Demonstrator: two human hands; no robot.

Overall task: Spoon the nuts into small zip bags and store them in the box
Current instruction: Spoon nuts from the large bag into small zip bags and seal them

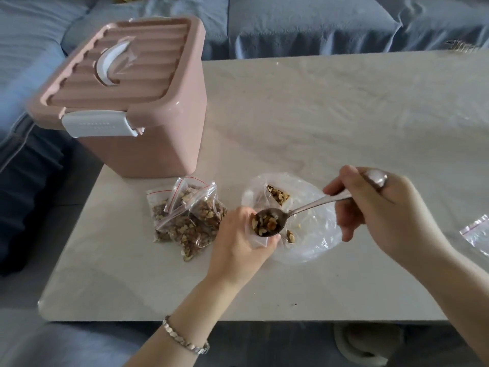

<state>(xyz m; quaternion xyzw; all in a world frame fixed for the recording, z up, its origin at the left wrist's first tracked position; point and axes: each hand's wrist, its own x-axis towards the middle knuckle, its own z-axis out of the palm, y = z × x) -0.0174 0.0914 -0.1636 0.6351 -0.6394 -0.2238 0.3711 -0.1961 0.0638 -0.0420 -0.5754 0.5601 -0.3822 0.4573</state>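
Sofa cushions [304, 22] under blue covers backed a pale, marble-patterned desk [317, 115]. A pink storage box [148, 149] stood at the desk's far left corner, its ribbed lid [132, 75] on and a white latch [98, 124] at the near edge.

Both forearms reached in from the near side, a metal bracelet [185, 340] on the left wrist. The left grip [238, 242] was curled round a small zip bag [258, 241], holding its mouth up. The right grip [383, 215], raised above the desk, pinched the handle of a metal spoon [309, 207] between thumb and fingers.

The spoon's bowl, heaped with walnut pieces [267, 225], sat at the mouth of the small bag, touching the left fingertips. Beneath both lay a large clear plastic bag [312, 234] with a few walnuts left in it. A pile of filled zip bags [188, 221] rested just left of the left grip, near the box. An empty zip bag [476, 231] lay at the right edge, well apart.
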